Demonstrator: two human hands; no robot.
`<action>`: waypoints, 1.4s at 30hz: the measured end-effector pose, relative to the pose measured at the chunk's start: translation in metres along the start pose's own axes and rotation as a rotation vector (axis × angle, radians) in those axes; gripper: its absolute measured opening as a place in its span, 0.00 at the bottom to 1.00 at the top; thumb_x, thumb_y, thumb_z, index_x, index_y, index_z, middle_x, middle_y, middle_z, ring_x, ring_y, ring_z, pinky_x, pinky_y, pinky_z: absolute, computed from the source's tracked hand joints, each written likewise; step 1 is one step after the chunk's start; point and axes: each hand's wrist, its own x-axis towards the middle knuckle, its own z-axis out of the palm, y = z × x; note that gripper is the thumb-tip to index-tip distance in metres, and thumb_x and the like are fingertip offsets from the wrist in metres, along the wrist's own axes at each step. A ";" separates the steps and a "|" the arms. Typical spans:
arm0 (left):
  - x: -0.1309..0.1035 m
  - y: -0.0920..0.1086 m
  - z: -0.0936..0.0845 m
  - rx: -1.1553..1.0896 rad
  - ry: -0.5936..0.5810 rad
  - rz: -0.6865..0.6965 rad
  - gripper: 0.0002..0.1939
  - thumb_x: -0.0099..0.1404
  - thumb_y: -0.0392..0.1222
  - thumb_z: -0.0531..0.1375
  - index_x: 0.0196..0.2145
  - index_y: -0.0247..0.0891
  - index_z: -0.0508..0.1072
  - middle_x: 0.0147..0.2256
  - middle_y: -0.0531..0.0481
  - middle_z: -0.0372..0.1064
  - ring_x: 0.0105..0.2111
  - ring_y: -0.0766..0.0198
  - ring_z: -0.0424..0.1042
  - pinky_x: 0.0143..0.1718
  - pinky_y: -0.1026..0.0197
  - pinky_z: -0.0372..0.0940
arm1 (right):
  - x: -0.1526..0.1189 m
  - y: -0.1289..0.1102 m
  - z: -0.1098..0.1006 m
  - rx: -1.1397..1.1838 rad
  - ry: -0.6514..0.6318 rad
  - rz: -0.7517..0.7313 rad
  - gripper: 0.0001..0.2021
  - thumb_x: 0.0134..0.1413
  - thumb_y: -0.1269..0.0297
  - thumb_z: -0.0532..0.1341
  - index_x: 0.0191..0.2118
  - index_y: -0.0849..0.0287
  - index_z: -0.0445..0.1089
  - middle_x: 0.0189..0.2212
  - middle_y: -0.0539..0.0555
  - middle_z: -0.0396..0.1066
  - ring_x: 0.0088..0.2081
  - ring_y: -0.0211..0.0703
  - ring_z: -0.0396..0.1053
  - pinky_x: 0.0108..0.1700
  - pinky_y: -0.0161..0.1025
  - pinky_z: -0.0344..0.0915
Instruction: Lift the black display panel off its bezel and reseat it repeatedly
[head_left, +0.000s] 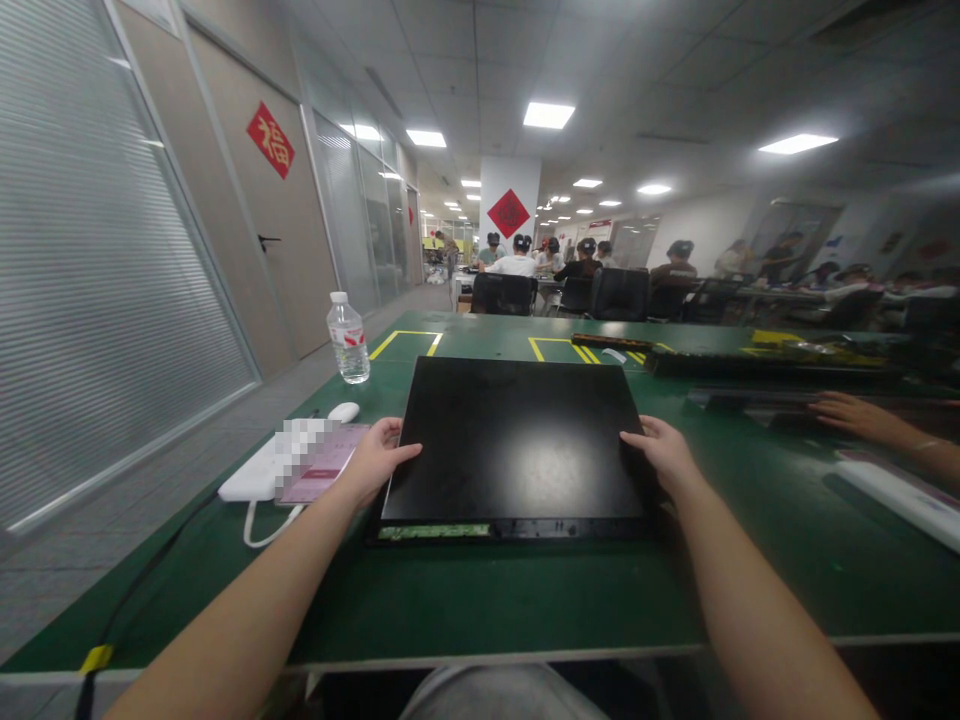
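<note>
A flat black display panel (517, 440) is in front of me over the green table, its dark glossy face up. Along its near edge runs a narrow green circuit board (433, 531). My left hand (384, 458) grips the panel's left side, thumb on top and fingers at the edge. On the opposite side my right hand (660, 448) holds it the same way, thumb on the face. Both hands' fingers are partly hidden by the panel's edges. Whether the panel touches the table or is slightly lifted, I cannot tell.
Left on the green table (510, 610) are a water bottle (348, 338), a white mouse-shaped object (344, 412), a white device with a cable (255, 470) and a pinkish sheet (322, 465). Dark strips (757, 368) lie at the back right. Another person's hand (862, 415) is at right.
</note>
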 end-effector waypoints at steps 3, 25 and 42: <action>0.001 -0.002 -0.001 -0.009 0.009 0.000 0.25 0.37 0.37 0.74 0.34 0.38 0.70 0.33 0.49 0.77 0.37 0.55 0.77 0.45 0.52 0.69 | -0.002 -0.002 0.001 0.013 -0.010 0.001 0.19 0.34 0.72 0.70 0.38 0.57 0.72 0.36 0.55 0.80 0.40 0.52 0.78 0.45 0.46 0.74; 0.001 -0.002 -0.001 0.017 0.006 -0.003 0.24 0.37 0.37 0.73 0.33 0.38 0.71 0.32 0.50 0.77 0.35 0.56 0.76 0.41 0.54 0.69 | -0.002 -0.003 0.002 0.049 0.025 0.027 0.23 0.32 0.76 0.70 0.41 0.57 0.72 0.38 0.55 0.80 0.42 0.53 0.78 0.48 0.48 0.74; 0.006 -0.008 -0.003 0.068 0.001 0.000 0.25 0.36 0.38 0.74 0.33 0.38 0.70 0.35 0.48 0.78 0.42 0.51 0.77 0.50 0.48 0.68 | 0.007 0.012 0.002 0.042 -0.009 -0.001 0.24 0.34 0.74 0.71 0.43 0.57 0.74 0.41 0.56 0.80 0.46 0.55 0.77 0.51 0.49 0.73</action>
